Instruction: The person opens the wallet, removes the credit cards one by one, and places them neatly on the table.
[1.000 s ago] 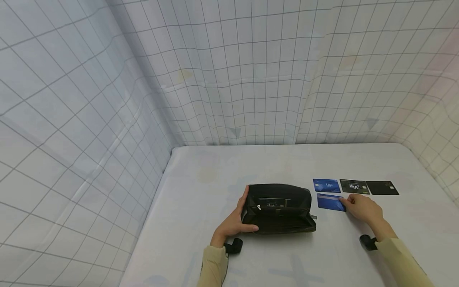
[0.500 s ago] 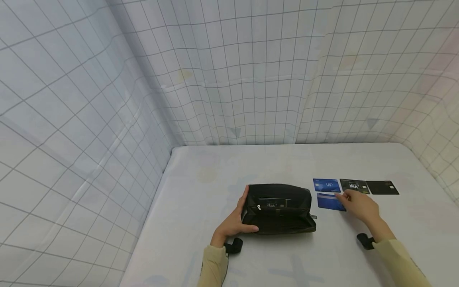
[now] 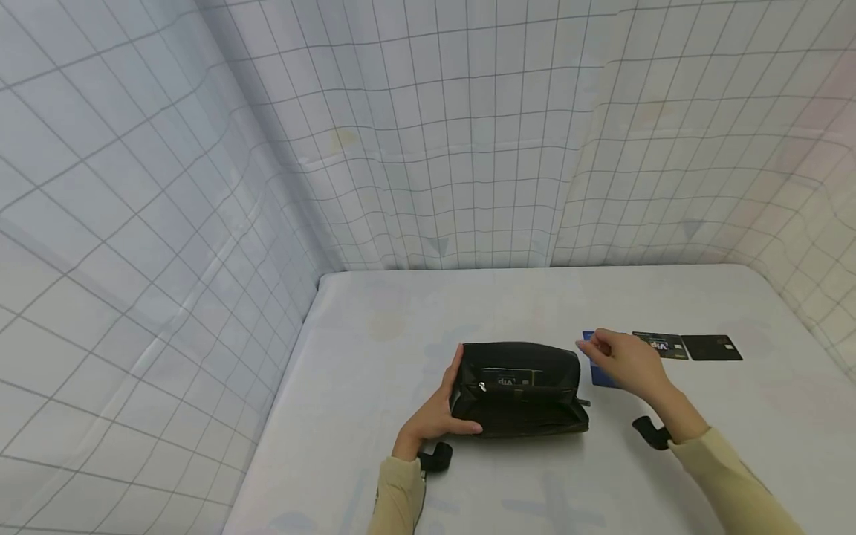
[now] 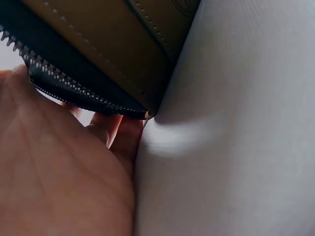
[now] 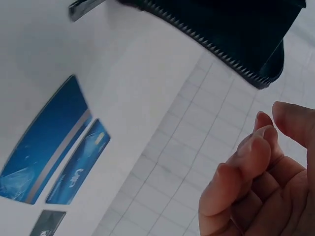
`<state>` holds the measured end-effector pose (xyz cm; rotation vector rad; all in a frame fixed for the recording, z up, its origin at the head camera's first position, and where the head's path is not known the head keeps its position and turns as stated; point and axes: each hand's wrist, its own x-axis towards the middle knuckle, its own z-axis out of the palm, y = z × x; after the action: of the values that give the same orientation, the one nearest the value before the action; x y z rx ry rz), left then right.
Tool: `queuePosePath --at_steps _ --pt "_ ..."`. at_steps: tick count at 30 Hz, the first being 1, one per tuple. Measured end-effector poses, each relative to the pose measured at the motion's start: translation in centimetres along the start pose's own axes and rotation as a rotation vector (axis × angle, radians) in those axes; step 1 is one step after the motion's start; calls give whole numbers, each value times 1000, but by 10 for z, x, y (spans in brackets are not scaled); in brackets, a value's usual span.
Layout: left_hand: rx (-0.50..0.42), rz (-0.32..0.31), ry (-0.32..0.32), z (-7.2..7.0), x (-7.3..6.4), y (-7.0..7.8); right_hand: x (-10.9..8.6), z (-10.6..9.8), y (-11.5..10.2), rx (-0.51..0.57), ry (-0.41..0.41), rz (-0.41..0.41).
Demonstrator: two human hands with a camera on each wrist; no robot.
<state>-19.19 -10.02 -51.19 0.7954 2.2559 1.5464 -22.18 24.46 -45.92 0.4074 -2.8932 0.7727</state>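
A black zip wallet (image 3: 521, 354) stands spread open on the white table, a dark VIP card (image 3: 513, 377) showing in its inner slot. My left hand (image 3: 435, 416) holds the wallet's left end, thumb at the lower front corner and fingers along the side. The left wrist view shows the wallet's zip teeth (image 4: 64, 76) and brown panel. Beside the wallet's upper right corner, my right hand (image 3: 625, 360) hovers with loosely bent fingers, thumb apart, holding nothing. Beneath it, a striped blue card (image 5: 54, 137) and a blue VIP card (image 5: 78, 167) are partly hidden in the head view.
Right of the blue cards lie a dark VIP card (image 3: 662, 345) and a plain black card (image 3: 712, 347) in a row. A zip pull (image 3: 585, 403) sticks out at the wallet's right side. Grid-patterned white cloth (image 3: 455, 148) walls the table's back and sides.
My right hand has left the striped blue card and moved left and up toward the wallet's upper right corner. The left hand and wallet have stayed put.
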Motion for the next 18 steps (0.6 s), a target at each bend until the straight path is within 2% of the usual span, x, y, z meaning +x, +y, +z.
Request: queuePosePath --at_steps 3,10,14,18 --pt "-4 -2 -6 0 1 -4 4 2 -17 35 -20 -46" --pt "-1 17 2 4 7 -34 11 8 -49 65 -104 -117" --pt "-12 17 -6 5 7 -37 11 16 -59 61 -175 -138" --pt "15 -33 -32 6 4 -33 10 23 -65 8 -213 -149"
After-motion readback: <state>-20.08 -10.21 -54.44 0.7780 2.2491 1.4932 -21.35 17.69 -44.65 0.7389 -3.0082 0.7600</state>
